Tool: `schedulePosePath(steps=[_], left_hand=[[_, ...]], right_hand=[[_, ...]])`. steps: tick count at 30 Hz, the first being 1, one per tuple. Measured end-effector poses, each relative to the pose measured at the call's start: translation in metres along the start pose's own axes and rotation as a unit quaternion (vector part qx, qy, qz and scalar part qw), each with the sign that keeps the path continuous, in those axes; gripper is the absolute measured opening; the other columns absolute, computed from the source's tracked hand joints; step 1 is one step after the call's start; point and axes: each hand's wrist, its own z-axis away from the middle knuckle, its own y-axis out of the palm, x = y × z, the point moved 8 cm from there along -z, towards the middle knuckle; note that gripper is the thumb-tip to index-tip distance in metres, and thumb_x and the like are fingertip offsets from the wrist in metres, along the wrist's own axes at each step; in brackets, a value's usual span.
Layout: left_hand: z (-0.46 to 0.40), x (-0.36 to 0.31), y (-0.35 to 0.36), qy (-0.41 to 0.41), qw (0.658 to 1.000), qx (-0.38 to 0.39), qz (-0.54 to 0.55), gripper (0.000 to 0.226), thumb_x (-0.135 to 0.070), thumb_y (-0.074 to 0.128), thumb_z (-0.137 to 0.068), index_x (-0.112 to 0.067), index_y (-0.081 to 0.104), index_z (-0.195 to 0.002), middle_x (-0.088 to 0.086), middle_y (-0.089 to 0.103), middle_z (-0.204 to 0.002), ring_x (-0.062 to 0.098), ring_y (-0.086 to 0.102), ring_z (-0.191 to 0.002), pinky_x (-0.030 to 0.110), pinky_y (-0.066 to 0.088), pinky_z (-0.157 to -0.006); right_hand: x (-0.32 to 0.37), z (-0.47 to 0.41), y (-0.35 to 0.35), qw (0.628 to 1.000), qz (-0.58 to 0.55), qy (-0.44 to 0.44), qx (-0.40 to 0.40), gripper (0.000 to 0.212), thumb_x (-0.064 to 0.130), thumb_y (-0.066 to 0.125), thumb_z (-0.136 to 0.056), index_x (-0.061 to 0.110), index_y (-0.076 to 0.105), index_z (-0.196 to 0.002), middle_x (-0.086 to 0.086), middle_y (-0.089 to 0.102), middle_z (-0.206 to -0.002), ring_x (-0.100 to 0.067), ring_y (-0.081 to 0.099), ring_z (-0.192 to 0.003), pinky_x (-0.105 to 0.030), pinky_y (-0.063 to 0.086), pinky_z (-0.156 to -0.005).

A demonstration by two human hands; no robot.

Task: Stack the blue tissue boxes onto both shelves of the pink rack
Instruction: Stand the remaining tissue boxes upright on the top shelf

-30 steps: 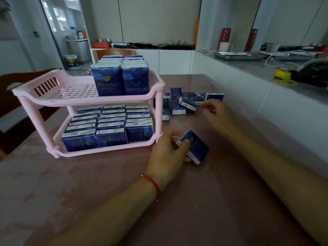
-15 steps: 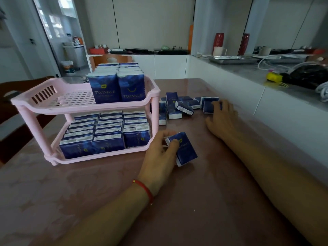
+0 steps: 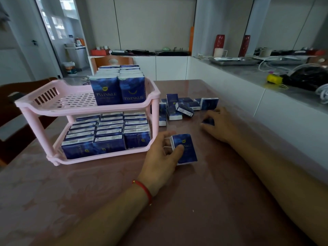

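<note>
**Now both hands hold blue boxes by the pink rack**

Far left on the brown worktop stands the pink rack. Its bottom shelf is full of blue tissue boxes. Its top shelf has two rows of boxes at the right side. Just right of the rack, the left hand curls round one blue box that rests on the worktop. Behind it lies a pile of loose boxes. Further right, the right hand curls over another small blue box.

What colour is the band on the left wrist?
Red: a thin cord band around the left wrist, clear in the head view.
</note>
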Motion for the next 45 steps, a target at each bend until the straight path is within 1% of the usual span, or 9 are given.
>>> schedulePosePath(steps=[7,11,15,19,21,24,31,38,45], left_hand=[[0.005,-0.011,-0.003,0.032,0.999,-0.013,-0.018,0.037,-0.023,0.070,-0.093,-0.039,0.058,-0.123,0.009,0.072,-0.107,0.033,0.071,-0.094,0.049,0.061,-0.083],[0.010,-0.025,-0.003,0.030,0.999,-0.004,0.027,0.027,-0.021,0.065,-0.097,-0.031,0.065,-0.122,0.032,0.066,-0.104,0.037,0.066,-0.086,0.048,0.057,-0.080],[0.016,-0.042,-0.004,0.003,0.996,0.018,0.084,0.027,-0.019,0.065,-0.096,-0.015,0.065,-0.123,0.012,0.076,-0.106,0.020,0.073,-0.094,0.030,0.060,-0.077],[0.030,-0.069,-0.028,0.053,0.998,0.007,0.033,0.043,-0.008,0.075,-0.088,-0.014,0.060,-0.128,0.021,0.072,-0.109,0.028,0.073,-0.093,0.032,0.062,-0.076],[0.042,-0.087,-0.049,0.083,0.996,-0.006,0.003,0.043,-0.011,0.078,-0.086,-0.019,0.061,-0.125,0.019,0.073,-0.107,0.037,0.071,-0.095,0.043,0.062,-0.081],[0.061,-0.117,-0.075,0.125,0.992,0.022,-0.027,0.043,-0.007,0.076,-0.087,-0.017,0.059,-0.125,0.010,0.075,-0.110,0.032,0.072,-0.101,0.044,0.061,-0.085],[0.069,-0.180,-0.159,0.115,0.976,0.023,-0.183,0.056,-0.017,0.082,-0.079,-0.026,0.062,-0.130,-0.003,0.073,-0.119,0.016,0.070,-0.109,0.044,0.059,-0.093],[0.009,-0.208,-0.253,0.087,0.974,-0.080,-0.193,0.041,-0.011,0.080,-0.082,-0.017,0.061,-0.118,0.005,0.071,-0.118,0.023,0.068,-0.111,0.045,0.059,-0.091],[-0.072,-0.186,-0.262,-0.004,0.957,-0.065,-0.284,0.040,-0.009,0.077,-0.084,-0.013,0.055,-0.117,0.008,0.068,-0.112,0.026,0.068,-0.103,0.029,0.059,-0.070]], right_hand=[[0.064,0.097,-0.047,0.967,-0.234,-0.068,0.073,0.061,0.039,0.084,-0.074,0.036,0.051,-0.125,0.019,0.056,-0.121,0.002,0.057,-0.106,-0.019,0.052,-0.081],[0.125,0.144,-0.062,0.961,-0.152,-0.217,0.077,0.081,0.044,0.085,-0.072,0.033,0.044,-0.140,0.021,0.047,-0.135,0.011,0.046,-0.121,-0.007,0.043,-0.093],[0.155,0.152,-0.068,0.954,-0.100,-0.281,0.010,0.085,0.052,0.083,-0.071,0.023,0.046,-0.142,0.006,0.045,-0.138,-0.009,0.044,-0.129,-0.031,0.040,-0.109],[0.183,0.158,-0.077,0.949,-0.107,-0.295,-0.012,0.087,0.052,0.084,-0.070,0.025,0.045,-0.142,0.006,0.040,-0.143,-0.010,0.041,-0.133,-0.034,0.039,-0.110],[0.199,0.160,-0.078,0.942,-0.192,-0.275,0.025,0.081,0.049,0.079,-0.078,0.034,0.039,-0.146,0.015,0.040,-0.146,-0.002,0.043,-0.133,-0.028,0.042,-0.108],[0.224,0.155,-0.079,0.907,-0.337,-0.243,0.063,0.060,0.041,0.068,-0.089,0.038,0.042,-0.143,0.015,0.052,-0.141,-0.008,0.055,-0.126,-0.037,0.052,-0.100],[0.313,0.142,-0.088,0.872,-0.380,-0.308,0.034,0.046,0.023,0.071,-0.091,0.026,0.053,-0.134,0.010,0.063,-0.127,-0.006,0.062,-0.116,-0.028,0.057,-0.091],[0.317,0.113,-0.113,0.856,-0.393,-0.287,-0.175,0.026,0.014,0.060,-0.096,0.018,0.058,-0.121,0.006,0.063,-0.119,-0.004,0.060,-0.109,-0.013,0.052,-0.082],[0.285,0.075,-0.087,0.902,-0.276,-0.234,-0.236,0.039,0.042,0.045,-0.088,0.022,0.057,-0.120,0.015,0.052,-0.123,-0.007,0.048,-0.118,-0.049,0.054,-0.090]])
